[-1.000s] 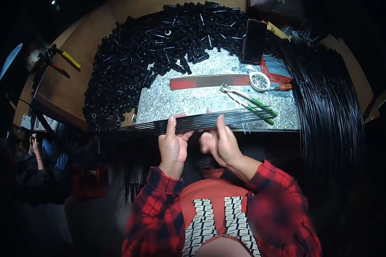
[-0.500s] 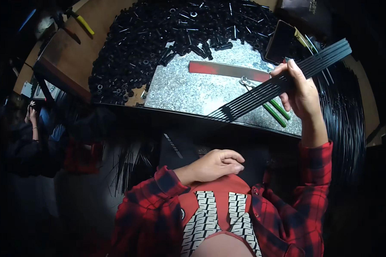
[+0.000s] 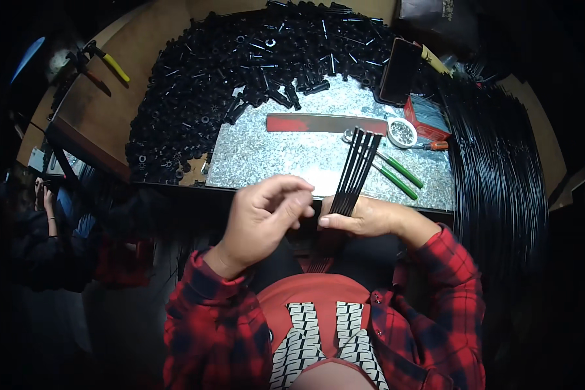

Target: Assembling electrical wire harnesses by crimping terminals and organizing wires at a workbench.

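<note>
A bundle of thin black rods (image 3: 348, 185) stands nearly upright in front of me, tilted a little to the right at its upper end. My right hand (image 3: 361, 216) grips it around the middle, thumb across the front. The bundle's lower end drops toward my lap, where it is dark. Just left of the rods is my left hand (image 3: 263, 218), its fingers half curled and apart, with nothing visible in it. Beyond the rods, a pair of green-handled pliers (image 3: 396, 182) lies on the speckled grey work surface (image 3: 260, 156). A flat red and grey strip (image 3: 325, 123) lies farther back.
Black plastic parts (image 3: 188, 91) are heaped at the back and left. At right are a white dish (image 3: 400, 145) of small metal pieces, a red box (image 3: 426, 125), an orange-handled tool (image 3: 435, 146), a phone (image 3: 400, 71) and many long black rods (image 3: 494, 169). Another person's hands (image 3: 47, 198) show far left.
My right hand has brought the rods down and left from above the bench, turning them from slanted to nearly upright. My left hand has risen from my lap toward them.
</note>
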The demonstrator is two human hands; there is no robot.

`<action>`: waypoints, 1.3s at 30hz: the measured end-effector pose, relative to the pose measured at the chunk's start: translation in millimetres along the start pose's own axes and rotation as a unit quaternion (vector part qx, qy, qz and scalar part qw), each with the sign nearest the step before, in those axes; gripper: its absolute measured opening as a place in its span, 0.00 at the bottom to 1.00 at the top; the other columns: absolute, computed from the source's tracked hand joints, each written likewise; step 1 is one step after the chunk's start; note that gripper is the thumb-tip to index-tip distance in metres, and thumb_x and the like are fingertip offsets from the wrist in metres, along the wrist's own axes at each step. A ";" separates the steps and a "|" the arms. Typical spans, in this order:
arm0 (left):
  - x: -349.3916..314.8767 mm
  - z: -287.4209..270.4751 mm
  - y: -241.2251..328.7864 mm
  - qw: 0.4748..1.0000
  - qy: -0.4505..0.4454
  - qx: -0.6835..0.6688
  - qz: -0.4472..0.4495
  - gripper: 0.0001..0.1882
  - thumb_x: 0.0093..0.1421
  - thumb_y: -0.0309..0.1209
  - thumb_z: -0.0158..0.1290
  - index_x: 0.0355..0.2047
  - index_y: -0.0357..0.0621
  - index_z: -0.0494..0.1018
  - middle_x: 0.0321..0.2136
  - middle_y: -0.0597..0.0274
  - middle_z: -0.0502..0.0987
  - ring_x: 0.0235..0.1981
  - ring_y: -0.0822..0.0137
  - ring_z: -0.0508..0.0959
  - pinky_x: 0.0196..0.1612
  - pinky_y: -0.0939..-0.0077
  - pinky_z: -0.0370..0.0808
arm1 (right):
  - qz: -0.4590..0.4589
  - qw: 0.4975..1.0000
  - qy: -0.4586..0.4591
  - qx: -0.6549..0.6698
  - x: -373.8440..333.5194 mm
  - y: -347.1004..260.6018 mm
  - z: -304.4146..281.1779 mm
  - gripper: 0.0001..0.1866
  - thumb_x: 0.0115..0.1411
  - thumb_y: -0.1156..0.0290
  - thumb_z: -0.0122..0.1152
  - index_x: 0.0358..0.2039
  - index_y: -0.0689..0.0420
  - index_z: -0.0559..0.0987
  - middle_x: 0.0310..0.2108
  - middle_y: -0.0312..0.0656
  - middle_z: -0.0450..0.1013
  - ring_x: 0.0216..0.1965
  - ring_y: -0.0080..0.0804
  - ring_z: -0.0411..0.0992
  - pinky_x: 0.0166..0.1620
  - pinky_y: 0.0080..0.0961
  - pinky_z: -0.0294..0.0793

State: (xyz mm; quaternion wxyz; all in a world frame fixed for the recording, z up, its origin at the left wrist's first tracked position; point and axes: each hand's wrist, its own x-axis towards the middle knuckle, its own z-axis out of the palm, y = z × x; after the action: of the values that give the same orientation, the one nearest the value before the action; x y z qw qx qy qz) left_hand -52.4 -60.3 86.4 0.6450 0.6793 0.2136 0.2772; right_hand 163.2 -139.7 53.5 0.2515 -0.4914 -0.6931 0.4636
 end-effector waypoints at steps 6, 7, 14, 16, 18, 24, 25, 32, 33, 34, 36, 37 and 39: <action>29.0 3.7 32.1 0.965 0.053 0.140 0.214 0.23 0.59 0.23 0.55 0.54 0.37 0.65 0.43 0.58 0.75 0.44 0.71 0.76 0.47 0.78 0.70 | 0.010 1.000 -0.014 -0.006 5.3 0.7 9.4 0.16 0.65 0.59 0.53 0.37 0.60 0.77 0.30 0.46 0.74 0.34 0.38 0.73 0.39 0.32 0.72; 32.4 10.9 37.9 0.967 0.023 0.136 0.215 0.27 0.57 0.23 0.55 0.57 0.38 0.62 0.48 0.55 0.73 0.49 0.69 0.74 0.51 0.75 0.68 | -0.020 0.999 0.000 -0.034 3.7 2.6 11.8 0.15 0.65 0.59 0.53 0.38 0.60 0.76 0.31 0.46 0.74 0.35 0.38 0.73 0.40 0.32 0.72; 35.2 27.1 29.7 0.955 -0.047 0.155 0.249 0.15 0.59 0.28 0.55 0.46 0.37 0.73 0.27 0.53 0.80 0.27 0.64 0.82 0.30 0.75 0.76 | -0.037 0.999 -0.007 -0.012 -11.6 4.2 15.3 0.21 0.61 0.60 0.56 0.50 0.60 0.73 0.47 0.48 0.72 0.48 0.42 0.71 0.53 0.35 0.68; 34.5 27.3 31.0 0.948 -0.044 0.174 0.263 0.15 0.59 0.28 0.55 0.45 0.37 0.74 0.27 0.51 0.79 0.27 0.60 0.82 0.30 0.74 0.76 | -0.077 0.996 0.015 0.048 -17.7 21.8 11.3 0.23 0.62 0.59 0.54 0.51 0.63 0.72 0.47 0.47 0.72 0.47 0.38 0.71 0.51 0.34 0.70; 30.1 27.7 34.2 0.952 -0.064 0.171 0.244 0.14 0.59 0.28 0.55 0.45 0.36 0.74 0.27 0.49 0.79 0.28 0.58 0.82 0.30 0.73 0.76 | -0.102 0.944 0.087 0.302 -22.5 42.1 21.0 0.21 0.65 0.56 0.50 0.48 0.61 0.72 0.45 0.42 0.72 0.45 0.30 0.70 0.46 0.31 0.72; 25.7 39.0 29.6 0.927 -0.094 0.122 0.343 0.18 0.58 0.28 0.56 0.48 0.34 0.72 0.30 0.49 0.79 0.29 0.54 0.81 0.32 0.69 0.77 | -0.118 0.960 0.238 0.086 -6.9 38.0 42.4 0.12 0.64 0.66 0.53 0.45 0.57 0.74 0.39 0.41 0.74 0.39 0.30 0.73 0.39 0.28 0.73; 25.0 38.4 25.1 0.920 -0.083 0.141 0.357 0.25 0.56 0.35 0.59 0.51 0.34 0.70 0.33 0.49 0.79 0.30 0.55 0.82 0.34 0.68 0.78 | -0.102 0.954 0.263 0.102 -3.0 41.3 49.7 0.11 0.64 0.67 0.53 0.44 0.57 0.74 0.38 0.41 0.74 0.39 0.30 0.73 0.39 0.28 0.74; 52.7 -21.6 -8.2 0.923 0.077 0.227 0.300 0.22 0.57 0.36 0.59 0.47 0.34 0.70 0.36 0.48 0.78 0.38 0.52 0.80 0.39 0.67 0.75 | 0.042 0.920 0.351 0.167 23.6 29.1 51.7 0.11 0.66 0.67 0.51 0.34 0.62 0.74 0.27 0.41 0.76 0.29 0.25 0.75 0.33 0.22 0.73; 78.6 -39.9 -19.3 0.925 0.149 0.260 0.233 0.21 0.58 0.36 0.57 0.46 0.33 0.70 0.33 0.50 0.77 0.36 0.51 0.78 0.41 0.65 0.74 | 0.044 0.924 0.357 0.130 21.6 30.6 50.4 0.14 0.68 0.63 0.47 0.35 0.62 0.72 0.25 0.41 0.76 0.28 0.25 0.73 0.35 0.25 0.72; 99.4 -64.7 -29.7 0.890 0.215 0.359 0.180 0.21 0.61 0.39 0.53 0.47 0.33 0.70 0.36 0.47 0.76 0.40 0.50 0.76 0.45 0.60 0.72 | 0.043 0.923 0.360 0.129 20.3 28.4 50.3 0.14 0.68 0.63 0.47 0.35 0.62 0.72 0.25 0.41 0.76 0.28 0.25 0.73 0.35 0.25 0.72; 124.5 -119.1 -51.2 0.803 0.300 0.513 0.037 0.23 0.62 0.42 0.51 0.47 0.34 0.70 0.40 0.44 0.74 0.45 0.49 0.73 0.49 0.57 0.69 | 0.012 0.928 0.360 0.093 20.8 19.5 51.2 0.15 0.69 0.61 0.46 0.33 0.61 0.71 0.25 0.41 0.76 0.28 0.25 0.73 0.34 0.24 0.71; 135.1 -139.6 -54.8 0.786 0.317 0.531 -0.019 0.23 0.62 0.43 0.50 0.48 0.36 0.70 0.42 0.43 0.74 0.46 0.48 0.73 0.49 0.56 0.70 | 0.016 0.928 0.361 0.088 20.5 17.8 51.4 0.16 0.69 0.60 0.45 0.32 0.61 0.71 0.24 0.41 0.76 0.27 0.25 0.73 0.35 0.22 0.71; 147.5 -174.4 -69.3 0.748 0.325 0.571 -0.098 0.21 0.62 0.43 0.49 0.46 0.37 0.72 0.44 0.42 0.72 0.48 0.47 0.72 0.50 0.54 0.70 | 0.014 0.929 0.358 0.090 20.3 16.7 52.3 0.16 0.69 0.61 0.45 0.32 0.61 0.71 0.24 0.41 0.75 0.28 0.25 0.73 0.35 0.22 0.71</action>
State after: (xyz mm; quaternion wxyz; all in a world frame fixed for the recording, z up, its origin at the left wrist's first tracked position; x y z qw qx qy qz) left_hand -50.1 172.8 34.8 0.0521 0.7655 0.5936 0.2428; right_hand 120.7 -140.4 13.2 0.5196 -0.6097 -0.5053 0.3209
